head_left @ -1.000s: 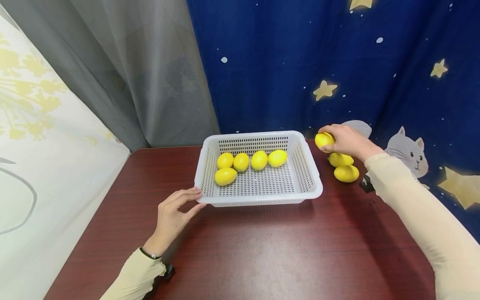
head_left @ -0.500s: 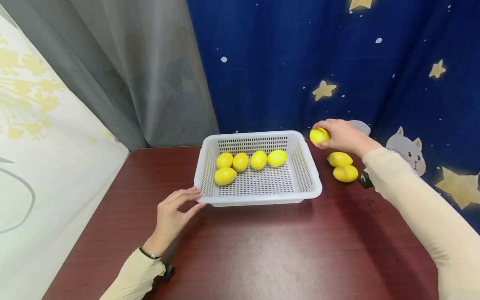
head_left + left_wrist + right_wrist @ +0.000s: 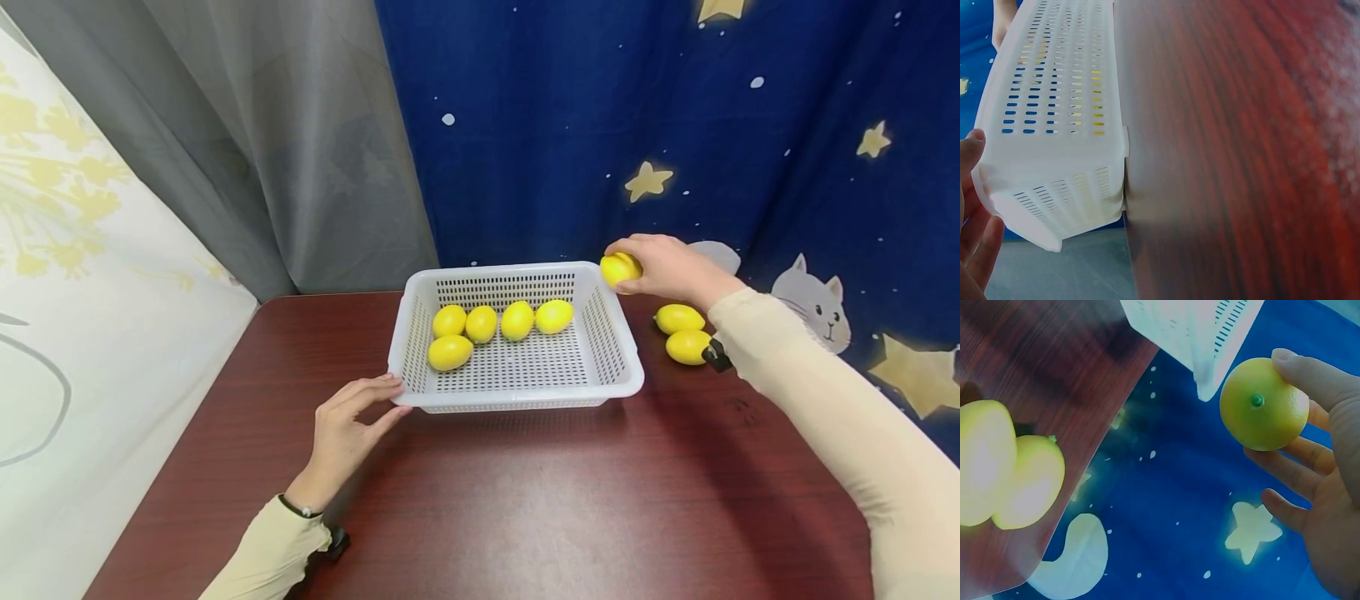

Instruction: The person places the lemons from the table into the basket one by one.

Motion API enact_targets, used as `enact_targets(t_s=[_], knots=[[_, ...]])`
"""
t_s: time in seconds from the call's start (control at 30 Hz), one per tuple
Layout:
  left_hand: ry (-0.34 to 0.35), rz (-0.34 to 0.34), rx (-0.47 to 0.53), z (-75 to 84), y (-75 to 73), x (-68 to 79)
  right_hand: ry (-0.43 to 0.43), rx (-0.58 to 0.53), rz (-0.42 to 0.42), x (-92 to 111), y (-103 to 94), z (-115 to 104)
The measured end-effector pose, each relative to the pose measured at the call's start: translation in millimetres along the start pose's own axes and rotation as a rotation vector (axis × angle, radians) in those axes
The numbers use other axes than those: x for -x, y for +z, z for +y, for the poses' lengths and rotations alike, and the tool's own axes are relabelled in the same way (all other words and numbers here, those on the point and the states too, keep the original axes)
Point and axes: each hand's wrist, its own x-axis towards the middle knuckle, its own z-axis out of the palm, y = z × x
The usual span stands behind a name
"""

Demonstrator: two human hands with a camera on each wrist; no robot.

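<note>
A lemon with a green stem end is pinched between the thumb and fingers of my right hand, raised at the far right corner of the white basket. My left hand holds the basket's near left corner. In the left wrist view, thumb and fingers lie on either side of the rim. The perforated plastic basket stands on the table with several lemons inside, towards its back and left. To the right of it, two more lemons lie close together on the tabletop.
The dark red-brown wooden table extends in front of the basket. Behind it hang a grey curtain and a blue star-patterned curtain. A white patterned cloth borders the left side.
My right hand has carried its lemon leftward and slightly up, away from the two lemons on the table to the basket's far right corner. The left hand and basket have stayed put.
</note>
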Motion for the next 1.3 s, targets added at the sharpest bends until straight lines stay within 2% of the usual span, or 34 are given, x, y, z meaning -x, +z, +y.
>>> enact_targets(t_s=[0.4, 1.3], knots=[[-0.001, -0.002, -0.002, 0.0, -0.5, -0.1, -0.082, 0.044, -0.016, -16.4, 3.7, -26.9], [0.007, -0.011, 0.006, 0.4, -0.3, -0.5, -0.196, -0.031, -0.040, -51.4, 11.1, -78.9]])
